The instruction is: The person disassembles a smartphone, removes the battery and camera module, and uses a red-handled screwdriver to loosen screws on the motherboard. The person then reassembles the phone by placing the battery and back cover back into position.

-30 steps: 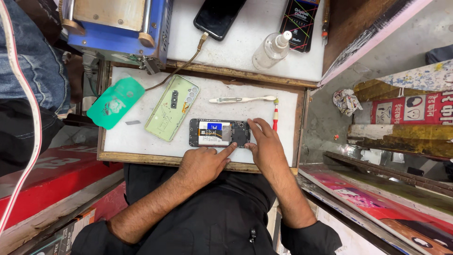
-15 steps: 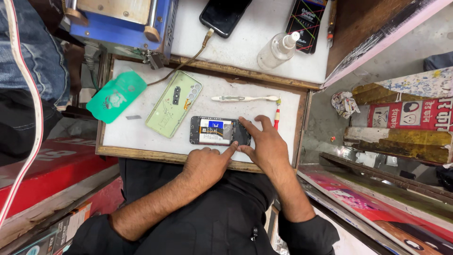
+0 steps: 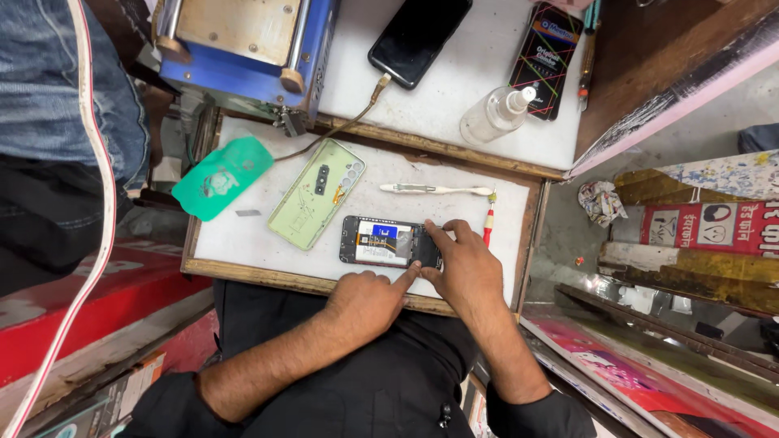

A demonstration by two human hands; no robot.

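Observation:
An opened phone [image 3: 381, 242] with its back removed lies flat on the white work board [image 3: 243, 247], showing its dark insides. My right hand [image 3: 464, 272] rests over the phone's right end, fingers pressing on it. The index finger of my left hand [image 3: 367, 302] points at the phone's lower right corner, the other fingers curled. A pale green back cover [image 3: 316, 203] lies just left of the phone.
A white toothbrush [image 3: 434, 189] and a red screwdriver [image 3: 488, 227] lie beyond the phone. A green pad [image 3: 221, 177] hangs off the board's left edge. Farther back are a blue machine [image 3: 243, 49], a black phone on a cable [image 3: 418, 36] and a spray bottle [image 3: 495, 115].
Both hands have stayed on the phone's right end with only small finger shifts. The view has drifted slightly.

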